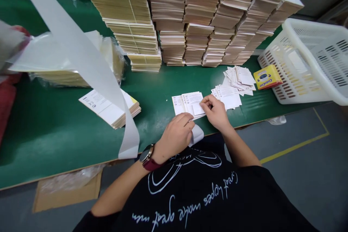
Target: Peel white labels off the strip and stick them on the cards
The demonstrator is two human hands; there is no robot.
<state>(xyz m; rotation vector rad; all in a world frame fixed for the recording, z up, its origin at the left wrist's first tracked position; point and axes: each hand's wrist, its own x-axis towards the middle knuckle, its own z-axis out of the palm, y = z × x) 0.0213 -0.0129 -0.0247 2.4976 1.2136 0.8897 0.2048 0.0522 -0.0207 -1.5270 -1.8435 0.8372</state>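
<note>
My left hand [176,132], with a watch on its wrist, is closed at the table's front edge on a curled white paper strip [197,135]. Thumb and fingers of my right hand [215,111] pinch the edge of a small blank white label [198,108], which lies over the printed cards [187,100]. More printed cards [228,95] lie overlapped just beyond my right hand. Left of my hands, a stack of cards [100,107] rests on the table, partly hidden by a long white strip [78,52] that hangs across the view.
Tall stacks of paper cards [165,11] line the back of the green table [67,127]. At right stand a white plastic basket [304,90] and a yellow packet [268,77]. A plastic-wrapped bundle [114,58] lies at left. Cardboard [67,192] is below the table edge.
</note>
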